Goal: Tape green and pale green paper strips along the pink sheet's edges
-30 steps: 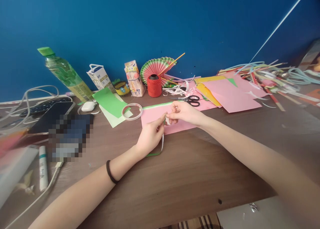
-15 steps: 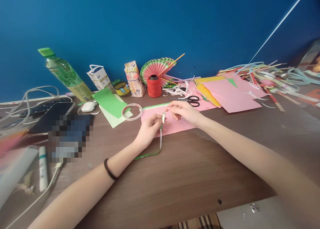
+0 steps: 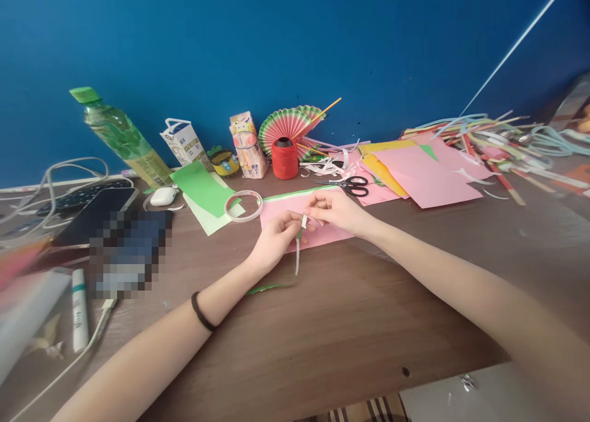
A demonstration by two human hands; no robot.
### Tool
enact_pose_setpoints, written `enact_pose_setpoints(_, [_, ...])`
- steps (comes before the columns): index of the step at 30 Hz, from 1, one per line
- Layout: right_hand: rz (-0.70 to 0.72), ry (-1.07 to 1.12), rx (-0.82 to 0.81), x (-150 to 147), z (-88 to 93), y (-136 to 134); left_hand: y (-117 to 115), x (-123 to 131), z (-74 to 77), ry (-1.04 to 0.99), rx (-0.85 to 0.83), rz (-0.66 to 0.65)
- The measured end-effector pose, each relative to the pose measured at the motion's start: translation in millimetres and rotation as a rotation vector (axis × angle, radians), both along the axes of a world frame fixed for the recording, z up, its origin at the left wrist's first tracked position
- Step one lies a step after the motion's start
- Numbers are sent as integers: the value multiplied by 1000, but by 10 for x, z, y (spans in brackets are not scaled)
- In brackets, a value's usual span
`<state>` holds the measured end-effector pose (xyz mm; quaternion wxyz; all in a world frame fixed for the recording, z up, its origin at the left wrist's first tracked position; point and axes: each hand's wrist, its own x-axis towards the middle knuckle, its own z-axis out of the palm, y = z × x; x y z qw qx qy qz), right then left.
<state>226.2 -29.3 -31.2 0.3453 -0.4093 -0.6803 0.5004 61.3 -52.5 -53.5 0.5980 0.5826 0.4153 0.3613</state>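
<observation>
My left hand (image 3: 275,241) pinches a thin green paper strip (image 3: 295,268) near its upper end; the strip has a white backing on one face, hangs down and curls onto the wooden desk (image 3: 350,324). My right hand (image 3: 335,209) meets it from the right, fingertips closed on the top end of the same strip. Both hands hover over a pink paper sheet (image 3: 281,208) lying flat on the desk. A black band sits on my left wrist.
A tape roll (image 3: 243,205) lies left of the pink sheet, beside green sheets (image 3: 201,189). Black scissors (image 3: 351,185), a red thread spool (image 3: 284,158), a paper fan, cartons and a green bottle (image 3: 120,138) line the blue wall. Coloured papers and strips pile at right; phone, cables, glue stick at left.
My right hand let go of the strip's top half a second ago, then came back to it. The left hand stayed pinched on the strip and shifted slightly down-left.
</observation>
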Motion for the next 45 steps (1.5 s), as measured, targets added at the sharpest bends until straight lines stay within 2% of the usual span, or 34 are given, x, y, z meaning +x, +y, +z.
enact_pose_setpoints(21, [-22,-2,57,-21,-108,21,3,2,19,-27,-34,-3])
enact_pose_setpoints(26, [17,27,61,-36,-101,-3,-8,4,20,-9,-16,28])
enact_pose_setpoints(32, [46,27,82,-50,-148,-11,19,13,-36,-70,18,-14])
enact_pose_setpoints(35, [18,35,85,-55,-143,-9,37,21,-56,-97,15,-21])
enact_pose_setpoints(40, [-114,114,75,-34,-111,30,31,17,-43,-33,-23,26])
enact_pose_setpoints(45, [-126,175,38,-17,-125,58,11,19,-7,-49,-5,19])
